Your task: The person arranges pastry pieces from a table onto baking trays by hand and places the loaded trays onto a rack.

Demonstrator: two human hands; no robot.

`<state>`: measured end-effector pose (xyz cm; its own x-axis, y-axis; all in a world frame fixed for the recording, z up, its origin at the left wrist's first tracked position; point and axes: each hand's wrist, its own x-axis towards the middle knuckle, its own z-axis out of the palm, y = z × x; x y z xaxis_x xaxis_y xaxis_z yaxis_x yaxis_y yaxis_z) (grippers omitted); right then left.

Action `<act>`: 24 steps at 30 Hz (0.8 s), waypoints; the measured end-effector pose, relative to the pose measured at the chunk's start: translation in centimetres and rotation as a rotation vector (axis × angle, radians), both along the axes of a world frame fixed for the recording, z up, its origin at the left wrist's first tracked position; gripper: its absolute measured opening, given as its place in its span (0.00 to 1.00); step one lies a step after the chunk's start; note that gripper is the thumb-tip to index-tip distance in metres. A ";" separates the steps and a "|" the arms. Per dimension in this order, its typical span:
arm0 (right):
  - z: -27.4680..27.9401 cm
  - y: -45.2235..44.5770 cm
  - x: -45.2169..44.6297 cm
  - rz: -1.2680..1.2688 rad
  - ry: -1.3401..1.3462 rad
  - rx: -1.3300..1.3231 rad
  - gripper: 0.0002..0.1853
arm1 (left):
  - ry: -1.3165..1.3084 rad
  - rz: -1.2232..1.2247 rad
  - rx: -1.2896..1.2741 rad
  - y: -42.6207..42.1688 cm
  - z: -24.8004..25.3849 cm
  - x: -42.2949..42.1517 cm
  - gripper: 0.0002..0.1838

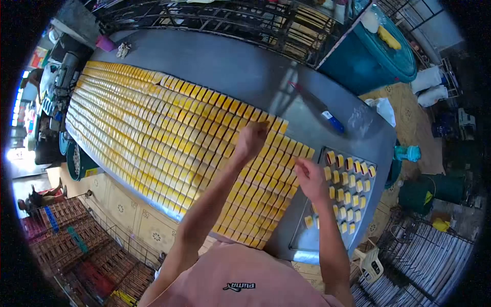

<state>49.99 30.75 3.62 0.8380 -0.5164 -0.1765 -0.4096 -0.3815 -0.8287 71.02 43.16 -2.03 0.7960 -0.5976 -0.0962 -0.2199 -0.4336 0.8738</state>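
Observation:
A wide sheet of small yellow cake pieces [169, 133], cut in rows with dark lines between them, covers much of the grey table [204, 56]. Above its right part is my left hand [251, 139], its fingers curled closed; what they hold, if anything, is hidden. My right hand [311, 180] is by the sheet's right edge, between it and the metal tray [323, 245]. Its thumb and fingers come together at the edge pieces, and I cannot make out what is in them. On the tray, separate cake pieces [345, 179] stand in spaced rows, some showing a dark filling.
A knife with a blue handle [333, 122] lies behind the tray. A crumpled white cloth or bag [384, 110] is at the table's right corner. Large teal drum [353, 64] stands behind, wire racks [76, 245] at lower left, and a pink cup [106, 43] at the far left end.

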 end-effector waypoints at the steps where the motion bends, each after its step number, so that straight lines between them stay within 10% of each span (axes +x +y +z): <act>1: -0.5 -0.9 2.1 -0.005 -0.008 -0.011 0.15 | -0.147 -0.007 0.008 -0.2 -0.2 2.8 0.15; 3: -1.3 -2.3 5.9 0.001 -0.015 -0.016 0.16 | -0.152 0.040 -0.213 -0.2 -2.2 7.7 0.12; 9: -6.0 -4.1 16.3 0.100 -0.047 -0.196 0.16 | -0.310 -0.524 0.241 -0.7 -3.9 15.7 0.06; 11: -9.3 -4.0 18.1 0.108 -0.078 -0.275 0.17 | -0.880 -0.613 -0.085 -1.0 -8.9 16.4 0.05; 17: -14.9 -3.7 19.2 0.287 -0.006 -0.404 0.18 | -0.320 -0.607 0.366 -2.3 -2.7 15.1 0.05; 20: -13.5 -4.8 19.1 0.330 -0.064 -0.584 0.08 | -0.516 -0.606 0.127 -2.6 -2.3 14.0 0.06; 22: -13.8 -7.6 17.9 0.241 -0.003 -0.048 0.18 | -0.500 -0.639 0.067 -3.2 -3.8 12.7 0.07; 24: -10.7 -8.3 16.1 0.129 -0.029 -0.097 0.16 | -0.365 -0.751 -0.015 -3.5 -5.2 12.0 0.12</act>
<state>66.13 22.42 -7.04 0.9026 -0.4173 -0.1059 -0.3283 -0.5081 -0.7963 83.02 39.63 -7.25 0.1651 -0.9809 0.1027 -0.7163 -0.0477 0.6961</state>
